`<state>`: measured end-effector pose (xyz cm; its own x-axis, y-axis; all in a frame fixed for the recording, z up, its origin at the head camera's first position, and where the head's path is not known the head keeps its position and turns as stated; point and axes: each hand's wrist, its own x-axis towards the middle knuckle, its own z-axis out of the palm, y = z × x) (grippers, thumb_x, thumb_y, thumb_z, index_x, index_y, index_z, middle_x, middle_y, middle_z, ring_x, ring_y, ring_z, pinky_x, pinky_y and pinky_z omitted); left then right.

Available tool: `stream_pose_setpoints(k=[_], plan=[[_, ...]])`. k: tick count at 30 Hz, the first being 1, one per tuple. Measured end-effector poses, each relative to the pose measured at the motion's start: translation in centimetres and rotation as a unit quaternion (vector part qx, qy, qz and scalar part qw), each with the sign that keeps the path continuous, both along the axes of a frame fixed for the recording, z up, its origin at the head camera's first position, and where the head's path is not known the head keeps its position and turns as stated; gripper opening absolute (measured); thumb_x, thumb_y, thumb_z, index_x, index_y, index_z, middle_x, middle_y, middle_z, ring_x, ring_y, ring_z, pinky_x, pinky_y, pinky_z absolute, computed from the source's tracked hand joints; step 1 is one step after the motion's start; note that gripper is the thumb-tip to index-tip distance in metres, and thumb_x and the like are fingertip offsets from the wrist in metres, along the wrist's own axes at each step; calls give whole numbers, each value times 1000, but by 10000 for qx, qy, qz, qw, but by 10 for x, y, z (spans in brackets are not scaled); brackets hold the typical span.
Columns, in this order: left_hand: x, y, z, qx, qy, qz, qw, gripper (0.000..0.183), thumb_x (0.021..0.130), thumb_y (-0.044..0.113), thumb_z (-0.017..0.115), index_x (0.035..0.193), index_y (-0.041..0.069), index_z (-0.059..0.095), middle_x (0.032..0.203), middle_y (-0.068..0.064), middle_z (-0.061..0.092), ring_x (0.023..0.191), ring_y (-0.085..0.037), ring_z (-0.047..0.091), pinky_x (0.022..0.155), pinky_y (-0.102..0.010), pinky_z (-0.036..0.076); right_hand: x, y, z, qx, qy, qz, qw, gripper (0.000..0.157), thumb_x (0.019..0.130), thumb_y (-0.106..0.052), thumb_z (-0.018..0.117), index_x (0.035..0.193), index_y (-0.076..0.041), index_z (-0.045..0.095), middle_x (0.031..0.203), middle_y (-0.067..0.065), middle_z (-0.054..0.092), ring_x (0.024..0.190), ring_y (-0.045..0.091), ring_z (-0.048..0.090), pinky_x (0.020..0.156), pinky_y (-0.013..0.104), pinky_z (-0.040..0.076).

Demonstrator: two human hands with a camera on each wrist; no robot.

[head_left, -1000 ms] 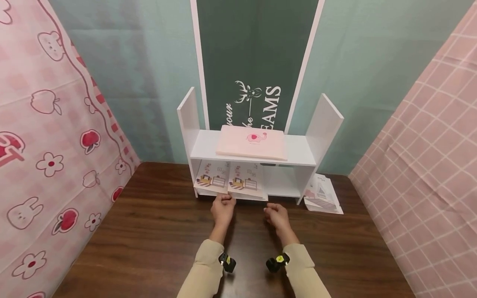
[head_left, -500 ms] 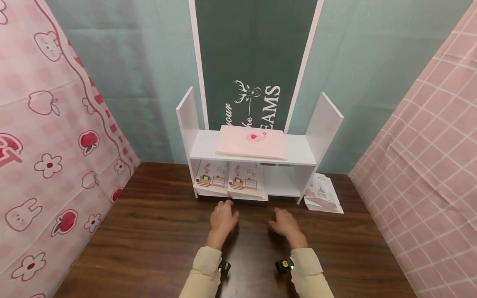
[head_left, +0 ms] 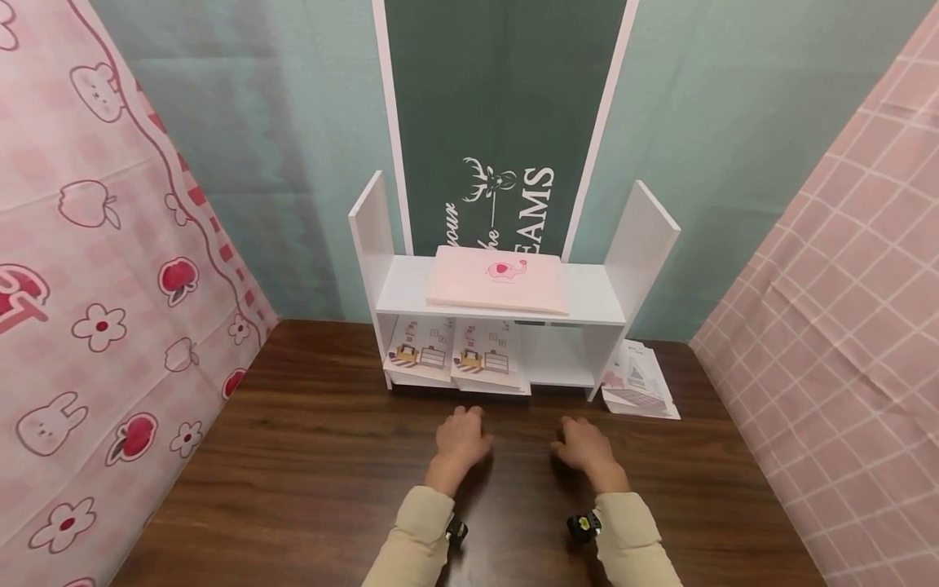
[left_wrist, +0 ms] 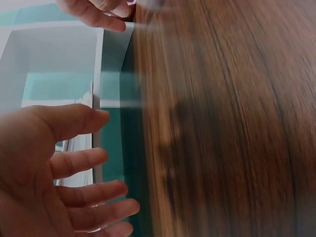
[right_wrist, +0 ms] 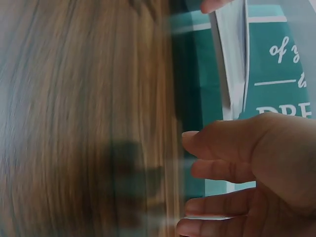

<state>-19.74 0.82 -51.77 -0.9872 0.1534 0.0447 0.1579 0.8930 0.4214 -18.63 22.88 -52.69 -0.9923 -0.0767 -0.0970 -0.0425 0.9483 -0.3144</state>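
In the head view, my left hand (head_left: 462,443) hovers over the table in front of the white shelf (head_left: 587,297), its fingers loosely extended and holding nothing. To its right my right hand (head_left: 584,444) is likewise free, below the shelf's right part. Two side-by-side stacks of printed booklets lie in the lower compartment: the left stack (head_left: 420,350) against the side panel, the right stack (head_left: 487,355) beside it, their front edges slightly past the shelf. Both wrist views show spread, relaxed fingers, with booklet edges (right_wrist: 234,54) beyond the right hand.
A pink elephant folder (head_left: 499,281) lies flat on the upper shelf. More printed booklets (head_left: 641,379) rest on the dark wooden table (head_left: 308,465), right of the shelf. Patterned pink cloths (head_left: 103,326) flank the table, and a green cloth (head_left: 315,163) hangs behind.
My left hand has let go at the booklets' front edge and drawn back toward me and rightward. The right hand has also moved back and right. The stacks stay put.
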Motion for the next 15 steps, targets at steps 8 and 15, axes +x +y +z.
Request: stream_pose_setpoints(k=[8,15], plan=[[-3,29,1,-222,-113,-426,9988,40,75,32,74,108,11,64,96,-11,60,83,-28,61,66,-42,50,1,25,0,41,31,-67,10000,36,79,-20,68,105,4,60,97,25,57,89,46,56,66,57,45],[-8,57,-8,-342,-55,-870,9956,37,76,34,72,107,14,65,97,-6,61,86,-23,61,67,-34,50,-4,50,5,-281,87,-363,9989,40,81,-17,63,107,12,56,100,31,58,94,49,54,73,58,44]])
